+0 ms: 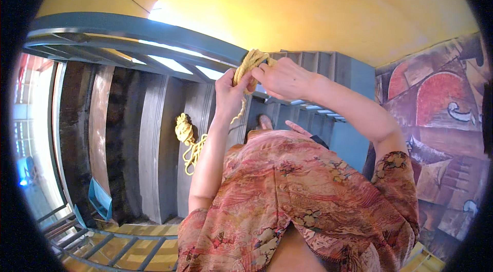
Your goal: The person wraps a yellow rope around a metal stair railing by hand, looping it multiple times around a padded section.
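Note:
Thick yellow rope [252, 60] is wound in several turns around the blue handrail [154, 34], high in front of me. My left hand [229, 92] is closed on the near side of the coils, its thumb and fingers pressed against the rope. From the right, my right hand [285, 79] grips the same coils with bent fingers; exactly which strand it pinches is hidden. A strand of rope hangs below the hands. Lower down, a bundled hank of yellow rope [185, 128] lies on the stairs, with loose loops [193, 156] trailing beside my left forearm.
Dark grey steps [151, 143] run down to the left and also rise beyond the rail. At right stands a painted wall [431, 102]; a yellow wall [287, 5] curves behind. Another blue railing [123, 252] crosses the lower left. My feet [265, 121] are on the stairs.

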A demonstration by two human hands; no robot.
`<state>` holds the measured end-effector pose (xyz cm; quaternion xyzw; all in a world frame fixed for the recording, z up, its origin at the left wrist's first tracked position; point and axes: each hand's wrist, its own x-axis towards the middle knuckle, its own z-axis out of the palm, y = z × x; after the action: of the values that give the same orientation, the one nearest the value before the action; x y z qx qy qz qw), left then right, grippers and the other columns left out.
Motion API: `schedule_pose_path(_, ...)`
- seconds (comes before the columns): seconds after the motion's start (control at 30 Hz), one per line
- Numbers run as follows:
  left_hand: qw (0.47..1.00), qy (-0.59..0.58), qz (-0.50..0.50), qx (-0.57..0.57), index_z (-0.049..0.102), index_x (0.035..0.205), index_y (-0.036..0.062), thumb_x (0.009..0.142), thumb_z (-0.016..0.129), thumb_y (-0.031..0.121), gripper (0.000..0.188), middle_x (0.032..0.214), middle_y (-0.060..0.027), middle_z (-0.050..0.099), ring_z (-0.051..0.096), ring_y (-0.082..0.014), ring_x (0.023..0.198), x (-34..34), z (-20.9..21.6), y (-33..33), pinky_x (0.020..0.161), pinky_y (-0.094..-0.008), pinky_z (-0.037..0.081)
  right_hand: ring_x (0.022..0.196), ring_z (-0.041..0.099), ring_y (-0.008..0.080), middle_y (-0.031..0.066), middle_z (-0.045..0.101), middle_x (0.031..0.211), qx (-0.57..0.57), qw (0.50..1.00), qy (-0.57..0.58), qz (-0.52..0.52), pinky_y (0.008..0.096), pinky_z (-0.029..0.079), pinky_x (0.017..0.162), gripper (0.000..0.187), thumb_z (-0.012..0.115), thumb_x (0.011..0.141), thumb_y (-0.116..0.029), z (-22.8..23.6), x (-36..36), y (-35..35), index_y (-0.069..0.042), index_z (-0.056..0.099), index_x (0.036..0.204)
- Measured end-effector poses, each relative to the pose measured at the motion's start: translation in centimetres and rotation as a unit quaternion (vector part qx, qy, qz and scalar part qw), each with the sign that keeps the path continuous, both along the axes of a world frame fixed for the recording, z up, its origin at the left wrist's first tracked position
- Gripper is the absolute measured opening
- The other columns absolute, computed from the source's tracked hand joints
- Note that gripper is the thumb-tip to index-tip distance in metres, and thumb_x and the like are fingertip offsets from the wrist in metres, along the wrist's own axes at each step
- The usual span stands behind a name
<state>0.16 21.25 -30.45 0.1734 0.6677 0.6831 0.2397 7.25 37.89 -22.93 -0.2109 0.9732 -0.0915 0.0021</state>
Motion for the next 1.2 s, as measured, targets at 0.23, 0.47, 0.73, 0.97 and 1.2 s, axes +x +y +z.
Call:
schedule_pose_path(0.23, 0.999, -0.034, -0.013, 0.019, 0.063, 0.089, -0.0014, 0.087, 0.068, 0.013, 0.015, 0.071, -0.0020, 0.062, 0.054, -0.0063, 0.060, -1.0, 0.2, -0.3, 0.055, -0.0217, 0.044, 0.077, 0.062, 0.0213, 0.0080, 0.057, 0.086, 0.111, 0.980, 0.159, 0.033, 0.0341, 0.047, 0.062, 0.009, 0.057, 0.077, -0.013, -1.6, 0.0, 0.8, -0.007, 0.055, 0.082)
schedule_pose_path(0.47, 0.998, -0.045, -0.024, 0.020, 0.062, 0.095, -0.0011, 0.089, 0.066, 0.015, 0.018, 0.078, -0.0036, 0.064, 0.055, -0.0072, 0.065, -2.2, 0.4, -0.4, 0.062, -0.0222, 0.047, 0.073, 0.064, 0.0306, 0.0142, 0.061, 0.081, 0.004, 1.000, -0.011, -0.023, 0.0425, 0.051, 0.061, 0.016, 0.065, 0.073, -0.016, -3.8, -1.3, 1.1, -0.001, 0.066, 0.077)
schedule_pose_path(0.73, 0.990, -0.091, -0.075, 0.073, 0.060, 0.104, -0.0005, 0.093, 0.062, 0.020, 0.024, 0.095, -0.0048, 0.069, 0.058, -0.0072, 0.083, -1.6, 0.7, -0.3, 0.075, -0.0234, 0.047, 0.075, 0.064, 0.0299, 0.0102, 0.065, 0.077, -0.153, 0.965, -0.212, -0.016, 0.0434, 0.048, 0.062, 0.026, 0.065, 0.076, -0.028, -1.2, -0.2, 0.0, -0.010, 0.066, 0.094)
schedule_pose_path(0.97, 0.975, -0.024, -0.221, -0.015, 0.061, 0.110, -0.0018, 0.094, 0.059, 0.020, 0.027, 0.093, -0.0048, 0.068, 0.061, -0.0100, 0.088, -0.4, -0.9, -1.0, 0.079, -0.0258, 0.048, 0.080, 0.065, 0.0201, 0.0096, 0.067, 0.096, -0.423, 0.848, -0.281, 0.148, 0.0346, 0.052, 0.062, 0.038, 0.065, 0.081, -0.007, 2.7, 4.0, -5.4, -0.011, 0.062, 0.118)
schedule_pose_path(1.2, 0.958, -0.046, -0.281, 0.040, 0.061, 0.104, 0.0005, 0.100, 0.047, 0.032, 0.035, 0.078, -0.0062, 0.065, 0.060, -0.0119, 0.073, -0.6, -1.0, -2.0, 0.071, -0.0280, 0.047, 0.074, 0.067, 0.0179, 0.0096, 0.063, 0.111, -0.492, 0.863, 0.063, -0.097, 0.0284, 0.055, 0.063, 0.034, 0.063, 0.083, 0.000, 13.5, -4.7, 4.5, -0.009, 0.062, 0.116)
